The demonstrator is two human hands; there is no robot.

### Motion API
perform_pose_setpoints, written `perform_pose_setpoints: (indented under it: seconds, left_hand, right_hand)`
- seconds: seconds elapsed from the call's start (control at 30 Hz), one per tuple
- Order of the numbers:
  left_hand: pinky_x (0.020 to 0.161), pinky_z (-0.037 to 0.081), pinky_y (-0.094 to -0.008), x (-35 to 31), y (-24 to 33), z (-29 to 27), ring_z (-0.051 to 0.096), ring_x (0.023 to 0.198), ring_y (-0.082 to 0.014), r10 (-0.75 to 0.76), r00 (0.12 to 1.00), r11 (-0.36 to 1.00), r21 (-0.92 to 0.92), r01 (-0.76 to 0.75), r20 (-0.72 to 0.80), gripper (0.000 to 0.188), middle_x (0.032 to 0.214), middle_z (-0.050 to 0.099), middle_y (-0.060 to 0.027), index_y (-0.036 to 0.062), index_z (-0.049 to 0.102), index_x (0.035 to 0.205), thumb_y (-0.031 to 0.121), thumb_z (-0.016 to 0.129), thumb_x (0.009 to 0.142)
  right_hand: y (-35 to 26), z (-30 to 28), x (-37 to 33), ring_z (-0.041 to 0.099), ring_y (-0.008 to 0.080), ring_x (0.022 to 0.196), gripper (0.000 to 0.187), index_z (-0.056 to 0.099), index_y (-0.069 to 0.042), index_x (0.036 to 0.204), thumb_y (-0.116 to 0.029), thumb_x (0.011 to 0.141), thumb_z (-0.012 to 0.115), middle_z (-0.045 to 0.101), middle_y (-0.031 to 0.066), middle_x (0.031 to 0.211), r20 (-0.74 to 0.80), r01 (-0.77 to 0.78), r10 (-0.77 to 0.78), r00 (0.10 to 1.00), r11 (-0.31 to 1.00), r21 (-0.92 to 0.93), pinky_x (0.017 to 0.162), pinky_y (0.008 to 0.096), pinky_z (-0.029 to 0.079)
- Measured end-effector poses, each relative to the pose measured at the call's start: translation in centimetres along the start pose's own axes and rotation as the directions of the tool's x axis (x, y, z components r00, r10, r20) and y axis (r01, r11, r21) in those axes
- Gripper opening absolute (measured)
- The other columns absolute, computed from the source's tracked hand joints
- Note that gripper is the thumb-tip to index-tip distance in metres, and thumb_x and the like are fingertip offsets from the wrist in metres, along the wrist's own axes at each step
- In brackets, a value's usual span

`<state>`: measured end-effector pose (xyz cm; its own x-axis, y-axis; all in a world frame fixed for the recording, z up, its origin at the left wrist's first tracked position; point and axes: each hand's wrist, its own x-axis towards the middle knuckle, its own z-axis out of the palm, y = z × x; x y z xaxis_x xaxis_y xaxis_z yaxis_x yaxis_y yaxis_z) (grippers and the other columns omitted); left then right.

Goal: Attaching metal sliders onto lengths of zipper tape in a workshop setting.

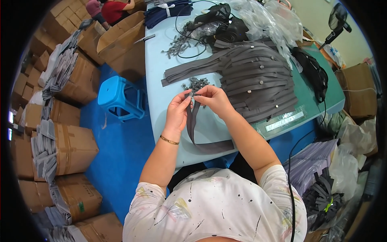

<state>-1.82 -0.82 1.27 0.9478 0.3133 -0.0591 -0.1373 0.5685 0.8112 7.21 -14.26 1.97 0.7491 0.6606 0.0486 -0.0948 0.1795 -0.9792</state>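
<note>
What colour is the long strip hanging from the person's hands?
The strip is dark grey, seen best in the head view.

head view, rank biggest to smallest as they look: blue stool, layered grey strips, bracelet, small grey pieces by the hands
1. layered grey strips
2. blue stool
3. small grey pieces, partly hidden
4. bracelet

I see the pale table (159, 66) bearing rows of grey strips (242, 80), small grey pieces (197, 83), navy cloth (163, 17) and clear plastic (262, 20).
</note>
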Motion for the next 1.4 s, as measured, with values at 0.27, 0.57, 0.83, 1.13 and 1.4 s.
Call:
perform_pose_setpoints:
  seconds: [0.27,0.57,0.83,1.13,1.4]
  left_hand:
    - [0.068,0.043,-0.0201,-0.2,0.1,0.4,0.050,0.073,-0.0082,-0.013,1.000,0.994,0.104,0.011,0.021,0.022,0.088,0.060,-0.0013,0.0010,0.060,0.107,0.003,0.058,0.085]
    - [0.070,0.043,-0.0200,0.0,0.4,-0.3,0.051,0.076,-0.0073,0.004,0.996,0.917,0.396,-0.037,0.085,0.022,0.087,0.060,-0.0014,0.0009,0.061,0.106,0.003,0.058,0.084]
    - [0.070,0.048,-0.0225,-0.4,0.0,-0.1,0.059,0.077,-0.0113,-0.077,0.997,0.979,0.185,0.081,-0.030,0.020,0.090,0.062,-0.0050,-0.0012,0.057,0.105,0.003,0.057,0.085]
    - [0.070,0.049,-0.0237,-0.4,0.2,-0.2,0.059,0.076,-0.0117,-0.152,0.985,0.966,0.198,0.165,-0.080,0.015,0.088,0.063,-0.0063,-0.0027,0.060,0.098,0.003,0.059,0.084]
    - [0.070,0.048,-0.0242,-0.6,0.3,0.2,0.059,0.076,-0.0123,-0.106,0.991,0.972,0.201,0.121,-0.084,0.016,0.088,0.064,-0.0068,-0.0033,0.060,0.098,0.003,0.060,0.083]
  right_hand:
    - [-0.6,-0.8,-0.1,0.057,0.0085,0.062,0.020,0.055,-0.003,0.082,-0.007,0.073,0.072,0.059,0.0019,0.069,0.003,-0.119,0.119,0.993,0.992,-0.038,0.056,0.0212,0.045]
    - [-0.4,-1.3,0.1,0.059,0.0092,0.066,0.021,0.053,-0.003,0.082,-0.005,0.073,0.071,0.059,0.0025,0.072,0.035,-0.136,0.138,0.990,0.989,-0.065,0.058,0.0231,0.049]
    - [-0.8,-1.1,-0.1,0.058,0.0082,0.068,0.022,0.058,-0.002,0.097,-0.002,0.076,0.066,0.061,0.0024,0.076,0.043,-0.083,0.087,0.995,0.993,-0.084,0.061,0.0227,0.049]
    - [-0.4,-0.7,0.0,0.056,0.0055,0.070,0.025,0.068,-0.007,0.102,-0.001,0.078,0.064,0.063,0.0003,0.078,0.053,-0.075,0.084,0.995,0.984,-0.160,0.062,0.0212,0.047]
    - [-1.0,-0.6,-0.1,0.054,0.0055,0.066,0.025,0.067,-0.004,0.103,-0.002,0.079,0.063,0.063,0.0005,0.076,0.050,-0.114,0.123,0.991,0.982,-0.148,0.060,0.0208,0.046]
